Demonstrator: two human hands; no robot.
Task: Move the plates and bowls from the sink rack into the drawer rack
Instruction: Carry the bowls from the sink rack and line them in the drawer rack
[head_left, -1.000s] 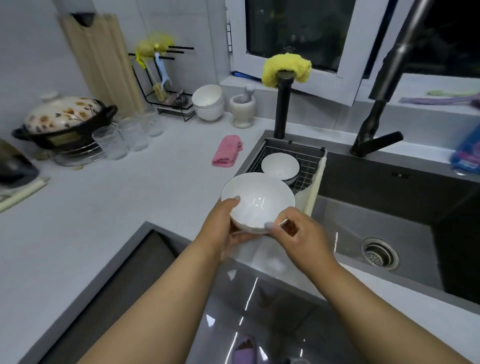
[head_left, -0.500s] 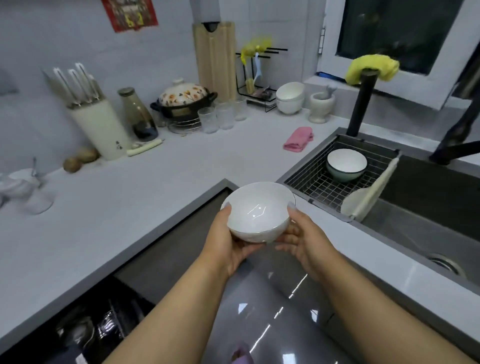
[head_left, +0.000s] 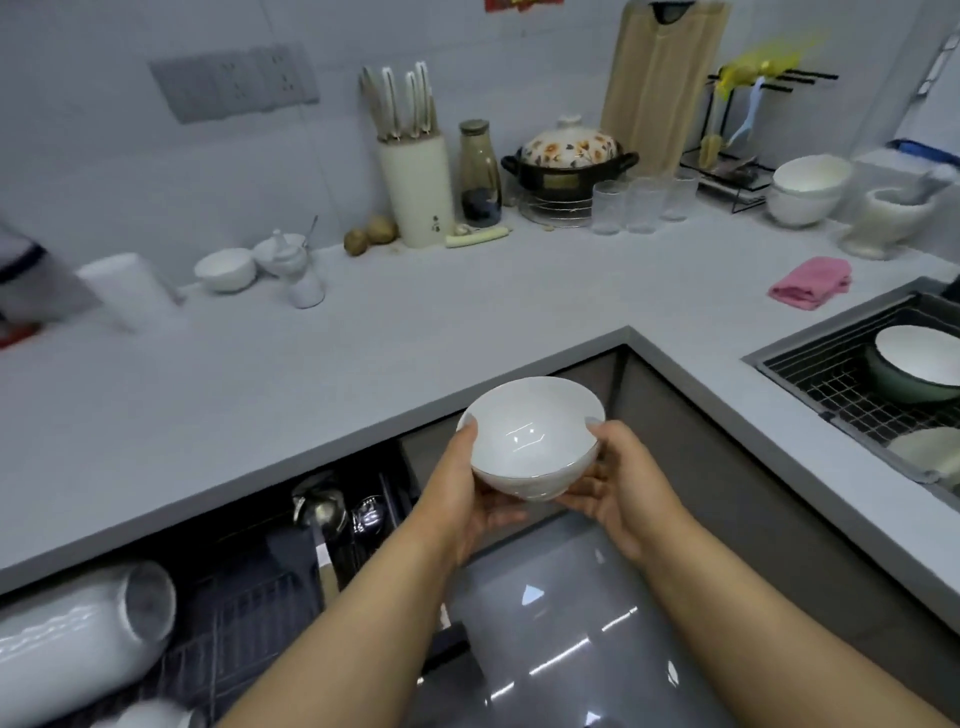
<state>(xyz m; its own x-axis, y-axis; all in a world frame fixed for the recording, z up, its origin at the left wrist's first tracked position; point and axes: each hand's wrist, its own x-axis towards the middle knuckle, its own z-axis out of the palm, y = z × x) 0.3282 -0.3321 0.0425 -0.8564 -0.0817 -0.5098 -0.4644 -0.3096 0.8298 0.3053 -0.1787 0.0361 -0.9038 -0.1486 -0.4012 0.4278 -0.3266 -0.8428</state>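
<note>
Both hands hold a white bowl (head_left: 530, 431) in the air in front of the counter corner. My left hand (head_left: 462, 486) grips its left side, thumb on the rim. My right hand (head_left: 621, 480) grips the right side and cups it from below. At the right edge, the sink rack (head_left: 826, 384) holds a green-and-white bowl (head_left: 914, 366) and a pale plate (head_left: 930, 452) leaning at its near end. The open drawer rack (head_left: 244, 618) at lower left holds a row of white dishes (head_left: 78, 634) on edge.
Ladles and utensils (head_left: 337, 512) lie in the drawer's right part. A grey counter (head_left: 363, 343) carries a knife block (head_left: 413, 187), a bottle, a flowered pot (head_left: 569, 156), glasses, stacked white bowls (head_left: 808, 189) and a pink cloth (head_left: 810, 283). The glossy floor (head_left: 571, 649) is below my arms.
My view has swung left from the sink to the drawer. Both hands carried the white bowl away from the sink rack toward the counter corner; the open drawer rack has come into view.
</note>
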